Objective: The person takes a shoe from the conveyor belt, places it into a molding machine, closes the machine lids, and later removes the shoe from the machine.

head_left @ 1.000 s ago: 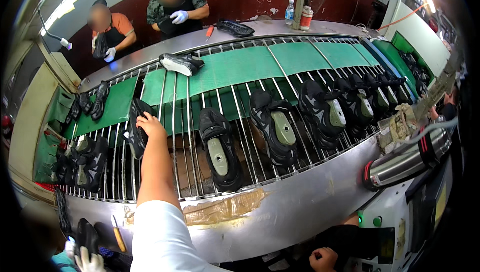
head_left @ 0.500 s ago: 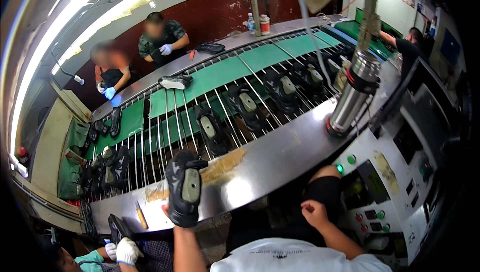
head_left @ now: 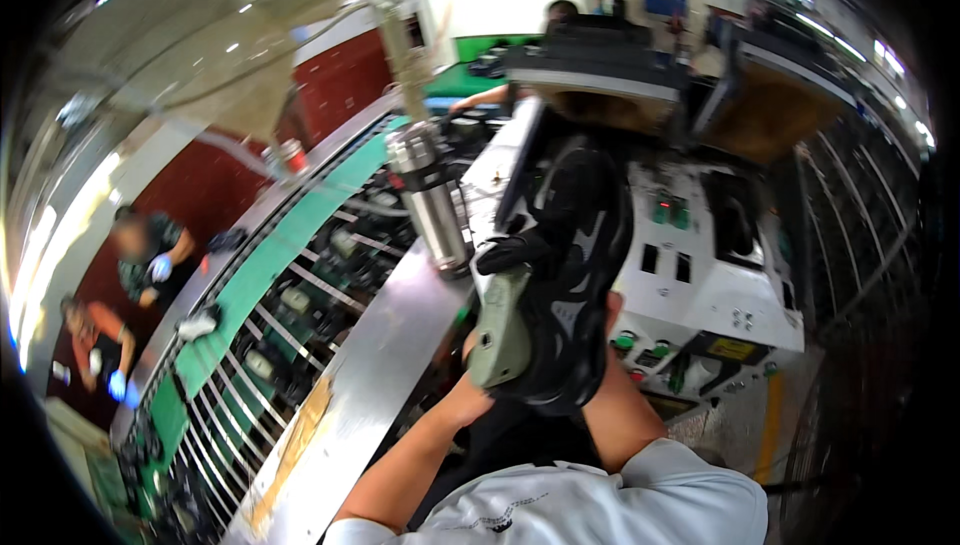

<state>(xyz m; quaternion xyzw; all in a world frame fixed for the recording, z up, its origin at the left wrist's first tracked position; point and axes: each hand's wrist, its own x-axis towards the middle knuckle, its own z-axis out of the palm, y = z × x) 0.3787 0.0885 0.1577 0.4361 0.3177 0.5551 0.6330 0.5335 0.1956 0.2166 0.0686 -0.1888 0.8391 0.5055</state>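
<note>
A black shoe (head_left: 580, 285) with a pale green shoe last (head_left: 505, 330) in its opening is held up in front of me, toe pointing away. My left hand (head_left: 470, 395) grips it low at the heel on the left side, its fingers mostly hidden behind the last. On the right side, my right hand (head_left: 612, 320) is closed along the shoe's edge, with much of it covered by the shoe. Just beyond the shoe stands a white machine (head_left: 650, 315) with buttons and dark hinged hoods (head_left: 595, 65).
To the left runs a metal ledge (head_left: 375, 345) bearing a steel thermos (head_left: 428, 205). Past it, a roller conveyor (head_left: 230, 385) with a green mat (head_left: 300, 245) carries several black shoes. Two gloved co-workers (head_left: 150, 255) are at its far side. A rack of bars (head_left: 860, 195) is at right.
The view has turned right, toward the machine. The shoe has moved from over the ledge to before the machine, and my right hand, empty earlier, now holds it too.
</note>
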